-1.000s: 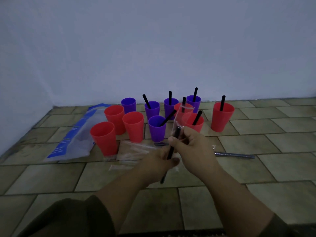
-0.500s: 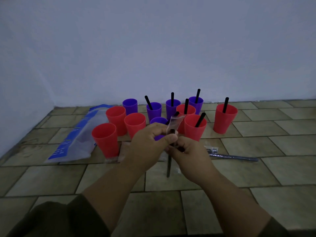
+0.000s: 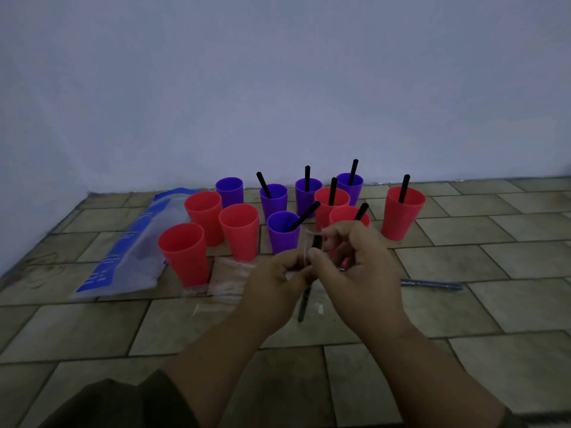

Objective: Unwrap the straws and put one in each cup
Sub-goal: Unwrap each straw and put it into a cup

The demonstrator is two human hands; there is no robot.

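Pinched between left hand [image 3: 275, 282] and right hand [image 3: 355, 267], centre frame: black straw [image 3: 304, 304], long axis 6-to-12 o'clock, upper tip poking from clear wrapper [image 3: 310, 236]. Beyond, 10 o'clock from grip, left hand's side: nearest empty red cup [image 3: 239, 230], three more unfilled.

Six red cups [image 3: 238, 233], five purple cups [image 3: 229, 193], seven straws [image 3: 404, 188] in cups, one held straw [image 3: 316, 242], one wrapped straw [image 3: 432, 285], one bag [image 3: 123, 261]

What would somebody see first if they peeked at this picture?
Bright red and purple plastic cups huddle on the tiled floor by the wall, seven with black straws poking out. Right in front, the left hand and right hand pinch a thin black straw and its clear plastic wrapper. A blue-and-clear plastic bag lies at the left.
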